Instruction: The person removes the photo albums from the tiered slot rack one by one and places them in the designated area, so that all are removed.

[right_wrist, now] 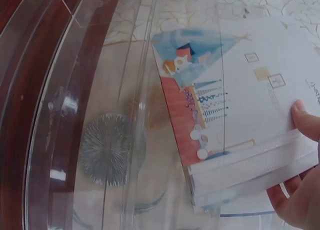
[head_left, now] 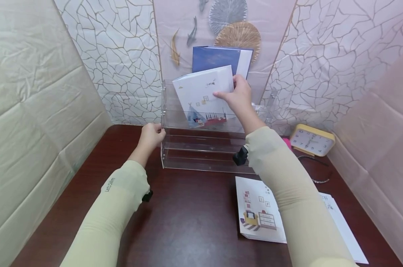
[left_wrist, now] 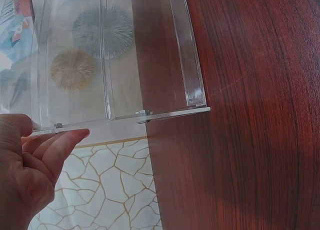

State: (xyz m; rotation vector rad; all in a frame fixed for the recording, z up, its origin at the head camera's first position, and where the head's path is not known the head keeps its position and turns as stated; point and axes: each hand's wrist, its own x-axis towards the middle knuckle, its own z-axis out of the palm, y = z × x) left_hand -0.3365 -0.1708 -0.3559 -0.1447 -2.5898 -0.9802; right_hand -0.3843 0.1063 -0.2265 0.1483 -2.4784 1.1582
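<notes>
A white picture book [head_left: 205,92] with a blue tent drawn on its cover leans tilted in the top tier of a clear acrylic rack [head_left: 201,148]. My right hand [head_left: 236,96] pinches its right edge, thumb on the cover; the right wrist view shows the thumb and fingers at the book's edge [right_wrist: 250,170]. Behind it a blue book [head_left: 216,59] with a white strip stands in the rack. With thumb and fingers my left hand [head_left: 151,135] grips the rack's left side panel [left_wrist: 100,124].
On the table's right lie a white book [head_left: 255,211] with furniture drawings and another white book [head_left: 341,226], partly under my right sleeve. A yellow clock [head_left: 311,140] stands at the back right, a dark headband-like loop [head_left: 320,181] before it. Patterned cloth hangs behind.
</notes>
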